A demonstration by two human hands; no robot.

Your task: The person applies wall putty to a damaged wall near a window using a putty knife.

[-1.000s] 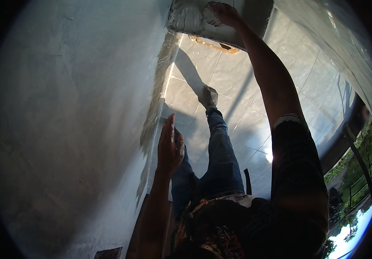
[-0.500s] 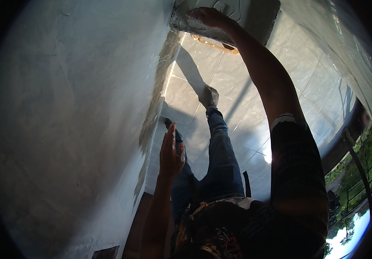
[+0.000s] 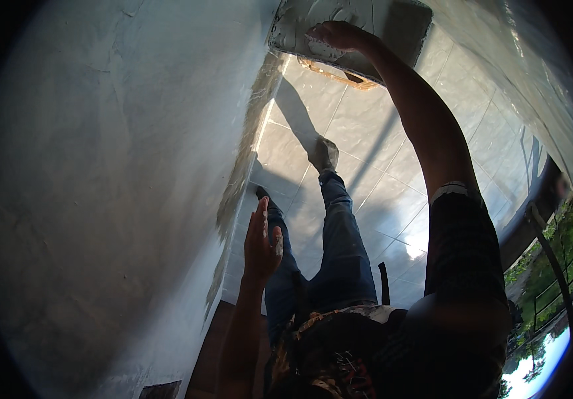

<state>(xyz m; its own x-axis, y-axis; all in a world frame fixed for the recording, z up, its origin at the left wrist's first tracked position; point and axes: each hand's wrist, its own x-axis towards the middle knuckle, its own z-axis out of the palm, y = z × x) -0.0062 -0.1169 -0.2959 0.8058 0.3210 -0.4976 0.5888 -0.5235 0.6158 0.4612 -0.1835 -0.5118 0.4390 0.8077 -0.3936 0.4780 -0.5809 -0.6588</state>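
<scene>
My right hand (image 3: 338,35) reaches far forward over a dark-rimmed rectangular tray (image 3: 403,30) coated with wet grey-white paste. Its fingers are curled and smeared with white, down at the paste; whatever they grip is hidden beneath the hand. My left hand (image 3: 260,243) is raised above my left leg, fingers stretched upward and the thumb apart, with nothing in it. White smears mark its fingers and thumb. To its left rises a grey plastered wall (image 3: 120,199), and the hand appears apart from it.
An orange-tan framed object (image 3: 336,72) sits partly under the tray. Pale floor tiles (image 3: 359,133) lie around my feet. A rough unplastered strip (image 3: 236,169) runs along the wall's edge. Translucent sheeting (image 3: 512,73) hangs at right; greenery (image 3: 552,266) and a dark pole (image 3: 554,256) show beyond.
My right hand has shifted slightly right and down in the picture, and the tray appears a little further right too. The left hand is slightly lower, in the same pose.
</scene>
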